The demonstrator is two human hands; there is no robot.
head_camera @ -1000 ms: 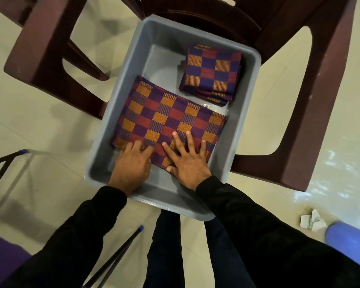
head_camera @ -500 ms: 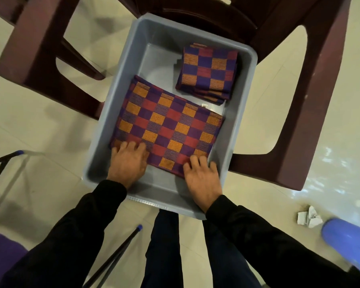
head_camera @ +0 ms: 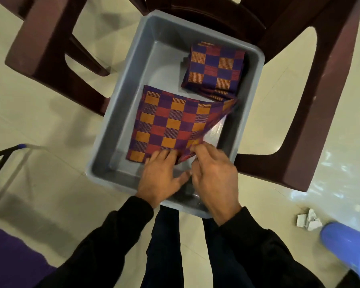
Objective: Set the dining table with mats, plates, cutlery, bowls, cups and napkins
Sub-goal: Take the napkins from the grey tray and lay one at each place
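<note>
While both hands work near edge of mat (head_camera: pixel 170 125), task barely begun: right hand (head_camera: pixel 213 173) fingers pinch lifted corner, left hand (head_camera: pixel 161 173) fingers lie flat, apart, on cloth. Mat in grey bin (head_camera: pixel 123 113) on chair (head_camera: pixel 320 100). Folded napkins (head_camera: pixel 214 69) beyond, untouched. No worktop, plates, cutlery visible.

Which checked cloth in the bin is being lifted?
The larger mat nearest the person; the right hand pinches its raised right edge. The smaller folded stack lies untouched at the far corner.
</note>
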